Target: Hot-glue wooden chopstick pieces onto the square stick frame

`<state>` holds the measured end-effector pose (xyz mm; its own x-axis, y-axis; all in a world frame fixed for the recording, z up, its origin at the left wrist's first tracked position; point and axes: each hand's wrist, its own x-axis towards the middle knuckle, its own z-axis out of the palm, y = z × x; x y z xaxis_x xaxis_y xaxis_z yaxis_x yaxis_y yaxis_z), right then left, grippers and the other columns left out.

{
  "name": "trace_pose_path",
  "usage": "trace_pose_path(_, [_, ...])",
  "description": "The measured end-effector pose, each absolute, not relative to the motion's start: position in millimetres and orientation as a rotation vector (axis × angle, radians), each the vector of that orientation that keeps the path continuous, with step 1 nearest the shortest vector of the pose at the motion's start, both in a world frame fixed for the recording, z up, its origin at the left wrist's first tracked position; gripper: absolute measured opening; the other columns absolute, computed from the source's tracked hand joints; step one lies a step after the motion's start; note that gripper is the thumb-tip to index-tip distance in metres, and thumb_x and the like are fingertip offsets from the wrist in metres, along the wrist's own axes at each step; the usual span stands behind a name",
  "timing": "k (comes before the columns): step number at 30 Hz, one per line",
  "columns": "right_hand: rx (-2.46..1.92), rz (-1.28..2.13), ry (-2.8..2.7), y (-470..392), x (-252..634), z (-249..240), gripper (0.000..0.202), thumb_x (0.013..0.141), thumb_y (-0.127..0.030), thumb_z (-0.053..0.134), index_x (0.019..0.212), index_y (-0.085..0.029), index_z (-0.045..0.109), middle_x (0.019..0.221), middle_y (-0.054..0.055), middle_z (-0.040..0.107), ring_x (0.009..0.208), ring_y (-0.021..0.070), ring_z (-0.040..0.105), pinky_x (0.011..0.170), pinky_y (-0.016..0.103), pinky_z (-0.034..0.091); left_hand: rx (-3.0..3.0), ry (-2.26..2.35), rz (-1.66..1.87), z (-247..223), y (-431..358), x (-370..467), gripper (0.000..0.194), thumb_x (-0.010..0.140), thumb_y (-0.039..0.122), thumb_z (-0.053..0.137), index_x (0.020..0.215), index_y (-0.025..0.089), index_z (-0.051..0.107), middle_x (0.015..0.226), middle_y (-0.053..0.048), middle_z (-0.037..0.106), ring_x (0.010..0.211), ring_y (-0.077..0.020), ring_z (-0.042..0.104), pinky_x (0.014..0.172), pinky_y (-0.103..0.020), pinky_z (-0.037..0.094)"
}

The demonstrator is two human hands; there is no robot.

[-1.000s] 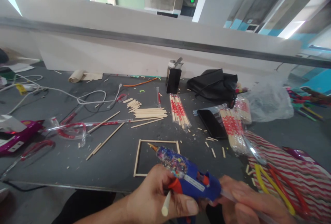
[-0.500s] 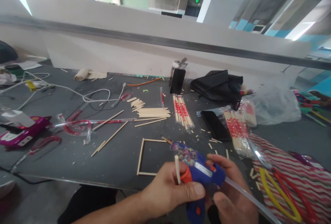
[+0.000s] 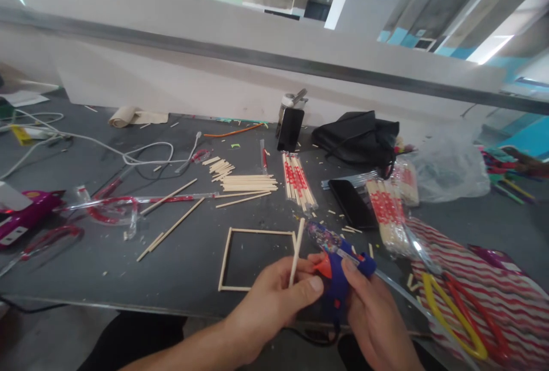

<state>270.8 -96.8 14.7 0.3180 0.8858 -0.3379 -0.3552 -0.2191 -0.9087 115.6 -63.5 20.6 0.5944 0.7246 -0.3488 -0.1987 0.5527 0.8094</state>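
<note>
My left hand (image 3: 272, 296) is closed on a thin wooden stick (image 3: 297, 248), which points upward at a tilt. Its fingertips are close to the orange trigger of a blue glue gun (image 3: 338, 282); I cannot tell whether they touch it. Gripping the gun's body and handle is my right hand (image 3: 372, 305), with the nozzle end toward the upper left. A long clear glue stick (image 3: 405, 296) runs out of the gun's back. On the table, just beyond my left hand, lies a rectangular frame of wooden sticks (image 3: 225, 258), partly hidden by that hand and the held stick.
Loose wooden sticks (image 3: 249, 183) lie mid-table, beside packaged sticks (image 3: 299, 182). A black phone (image 3: 352, 204) and a black bag (image 3: 358, 138) are farther right. Yellow-and-red-handled scissors (image 3: 454, 316) rest on striped cloth (image 3: 510, 302). A purple glue gun (image 3: 30, 216) and cables occupy the left.
The glue gun has moved right, away from the frame's corner. My right hand has shifted to its handle, while my left hand has drawn back from the gun, still holding the stick.
</note>
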Motion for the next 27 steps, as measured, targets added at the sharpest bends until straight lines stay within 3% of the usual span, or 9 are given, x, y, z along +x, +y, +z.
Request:
trace_pose_path(3, [-1.404,1.231,-0.561,-93,283,19,0.035,0.073,-0.049,0.071,0.089,-0.017,0.072,0.081,0.008,0.073,0.067,0.0206,0.067,0.057,0.03,0.055,0.925,0.829,0.702,28,-56,102,0.04,0.075,0.045,0.07,0.1,0.016,0.062,0.082,0.0,0.058,0.07,-0.0094,0.048,0.067,-0.02,0.039])
trace_pose_path(8, [-1.586,1.21,-0.735,-93,304,16,0.04,0.08,-0.054,0.062,0.084,-0.015,0.069,0.058,0.003,0.065,0.05,0.013,0.057,0.046,0.022,0.046,1.306,1.182,0.783,40,-30,60,0.03,0.079,0.045,0.062,0.093,0.019,0.064,0.067,0.003,0.051,0.059,-0.0098,0.042,0.055,-0.02,0.033])
trace_pose_path(11, [-1.66,1.19,-0.848,-93,311,8,0.041,0.081,-0.055,0.061,0.085,-0.015,0.068,0.06,0.003,0.065,0.051,0.0133,0.058,0.048,0.022,0.046,1.609,1.405,0.774,39,-15,34,0.029,0.083,0.047,0.055,0.083,0.02,0.064,0.065,0.003,0.053,0.06,-0.0118,0.045,0.054,-0.021,0.034])
trace_pose_path(17, [-1.764,1.121,-0.913,-89,310,4,0.046,0.08,-0.058,0.058,0.084,-0.014,0.068,0.059,0.004,0.064,0.049,0.0139,0.058,0.048,0.023,0.044,1.791,1.578,0.518,20,-5,13,0.036,0.084,0.054,0.049,0.089,0.023,0.067,0.065,0.003,0.064,0.057,-0.0142,0.053,0.053,-0.023,0.038])
trace_pose_path(27, [-1.873,1.084,-0.889,-86,305,10,0.046,0.078,-0.061,0.059,0.078,-0.016,0.067,0.058,0.003,0.064,0.049,0.0131,0.057,0.048,0.023,0.043,1.769,1.598,0.414,8,-3,8,0.039,0.082,0.057,0.05,0.097,0.025,0.067,0.081,0.001,0.073,0.066,-0.0178,0.065,0.058,-0.023,0.045])
